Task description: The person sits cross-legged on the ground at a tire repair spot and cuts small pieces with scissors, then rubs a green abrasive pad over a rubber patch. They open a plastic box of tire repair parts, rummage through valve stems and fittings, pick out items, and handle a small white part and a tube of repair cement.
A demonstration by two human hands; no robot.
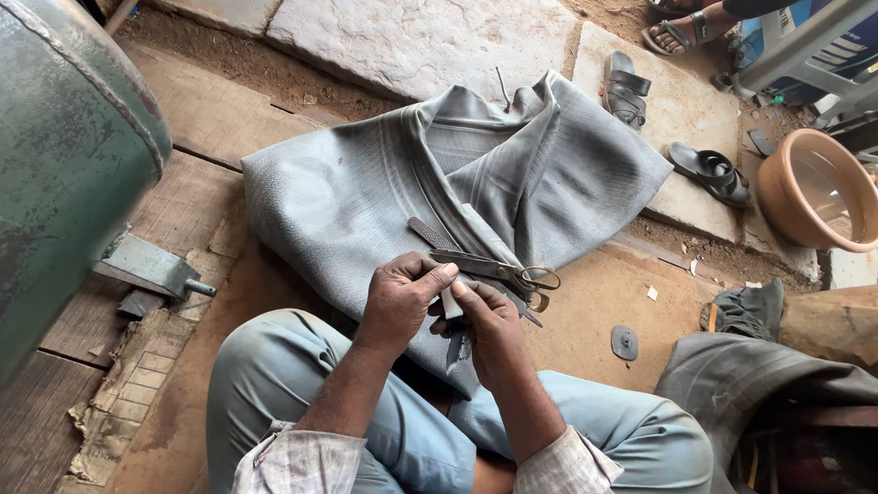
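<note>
I sit cross-legged on a wooden floor with a large grey rubber inner tube (382,184) spread over my knees. My left hand (401,300) and my right hand (490,325) meet in front of me, both pinching a small pale piece (450,300) between the fingertips. A dark strip of rubber hangs down below my right hand. A pair of scissors (503,270) with brass-coloured handles lies closed on the tube just beyond my fingers, beside a dark rubber strip (428,231).
A big green metal tank (43,156) fills the left side. A round dark rubber patch (624,342) lies on the floor to the right. Black sandals (711,171), a clay bowl (822,192), more dark rubber (752,384) and another person's sandalled feet (676,19) sit farther right.
</note>
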